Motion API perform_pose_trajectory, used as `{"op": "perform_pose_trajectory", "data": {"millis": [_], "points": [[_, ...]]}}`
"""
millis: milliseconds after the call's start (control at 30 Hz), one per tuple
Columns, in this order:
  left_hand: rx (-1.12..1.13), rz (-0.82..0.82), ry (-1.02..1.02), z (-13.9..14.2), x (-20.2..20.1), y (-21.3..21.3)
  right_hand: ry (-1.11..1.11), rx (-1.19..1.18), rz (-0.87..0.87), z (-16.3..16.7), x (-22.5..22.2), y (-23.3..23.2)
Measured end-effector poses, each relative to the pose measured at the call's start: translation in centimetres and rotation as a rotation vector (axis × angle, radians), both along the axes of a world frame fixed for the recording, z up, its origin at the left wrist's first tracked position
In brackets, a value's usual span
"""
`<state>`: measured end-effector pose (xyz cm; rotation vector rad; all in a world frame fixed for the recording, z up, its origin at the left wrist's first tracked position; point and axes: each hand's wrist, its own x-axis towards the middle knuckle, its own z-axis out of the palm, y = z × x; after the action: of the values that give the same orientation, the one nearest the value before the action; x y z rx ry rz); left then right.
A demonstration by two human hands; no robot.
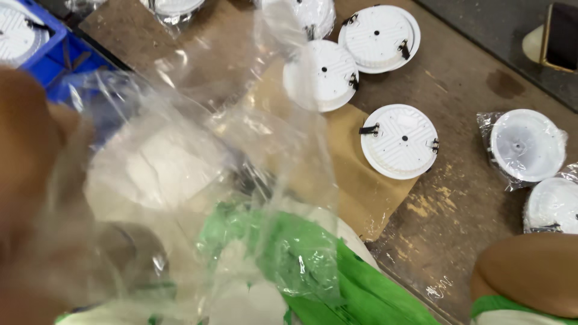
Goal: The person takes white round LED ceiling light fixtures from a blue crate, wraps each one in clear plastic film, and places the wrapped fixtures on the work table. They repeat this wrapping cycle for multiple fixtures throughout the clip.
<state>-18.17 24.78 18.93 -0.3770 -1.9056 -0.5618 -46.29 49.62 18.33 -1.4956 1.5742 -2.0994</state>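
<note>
Left hand (27, 198) blurred, seemingly gripping clear plastic bag (198, 162) held up close — grip unclear | right hand hidden, only elbow (530, 271) shows | bare white round lamps (400, 141) on worn table (463, 90) — bagged ones (525, 146) apart at right

A large clear plastic bag (198, 174) is seen crumpled across the left and centre. At the right edge of the bench (469, 72), two round white discs are wrapped in clear plastic bags (524, 147), one below the other.
</note>
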Motion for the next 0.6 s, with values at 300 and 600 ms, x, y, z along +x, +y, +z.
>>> {"op": "perform_pose_trajectory", "data": {"millis": [300, 600], "points": [[0.009, 0.647, -0.177, -2.2, -6.2, -13.8, -0.088, 0.274, -0.036, -1.9, 0.7, -5.0], [-0.053, 0.101, -0.539, -7.5, -14.5, -13.9, 0.345, 0.301, -0.076, -7.7, 2.1, -15.7]]}}
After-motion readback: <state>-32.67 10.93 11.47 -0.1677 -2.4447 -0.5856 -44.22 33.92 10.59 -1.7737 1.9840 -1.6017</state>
